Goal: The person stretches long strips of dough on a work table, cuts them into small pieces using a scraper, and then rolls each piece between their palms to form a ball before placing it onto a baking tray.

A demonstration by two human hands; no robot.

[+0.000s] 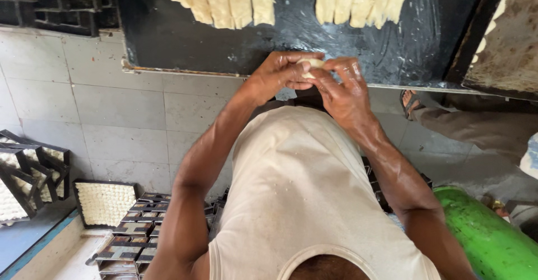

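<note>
Two hands pinch a dough piece at the black board's near edge.
Left hand [280, 74] and right hand [343, 87] close fingers around the pale dough [311, 64], just below the board [291, 33]; dough strips [224, 0] lie at its far side.

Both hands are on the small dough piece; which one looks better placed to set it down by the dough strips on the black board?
Probably the left hand: its fingers wrap the dough piece, while the right hand only pinches its edge.
</note>
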